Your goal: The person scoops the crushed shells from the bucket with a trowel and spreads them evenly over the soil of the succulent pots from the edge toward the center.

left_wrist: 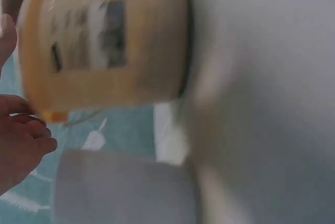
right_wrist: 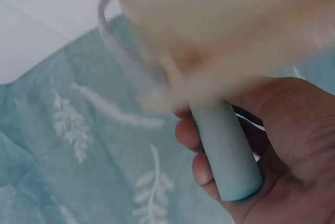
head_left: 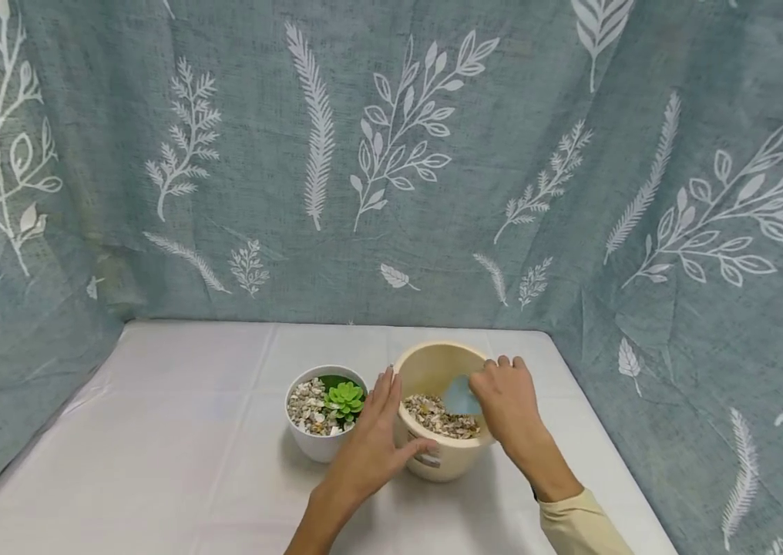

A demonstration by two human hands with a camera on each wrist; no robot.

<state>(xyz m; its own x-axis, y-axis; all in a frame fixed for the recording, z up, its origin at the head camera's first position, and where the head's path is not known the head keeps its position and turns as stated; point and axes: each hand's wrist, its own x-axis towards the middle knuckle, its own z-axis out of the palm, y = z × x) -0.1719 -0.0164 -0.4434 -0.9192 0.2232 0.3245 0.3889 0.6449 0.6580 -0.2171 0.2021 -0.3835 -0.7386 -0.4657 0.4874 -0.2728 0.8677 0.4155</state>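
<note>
Some gravel (head_left: 429, 415) lay in the cream bucket (head_left: 459, 461) and the succulent's (head_left: 345, 398) white pot (head_left: 318, 447).
Right hand (head_left: 505, 397) gripped a scoop (head_left: 461, 395); left hand (head_left: 372, 441) spread its fingers at the bucket's rim.

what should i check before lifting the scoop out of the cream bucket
1. Grip on the scoop: ok, the right hand has its fingers wrapped around the handle.
2. Bucket standing upright: ok, on the white-covered table.
3. Left hand firmly steadying the bucket: cannot tell; it lies at the side, but pressure doesn't show.
4. Scoop loaded with gravel: cannot tell, its contents are hidden.
5. Direct way to the white pot: not ok, the left hand lies between pot and bucket.
</note>
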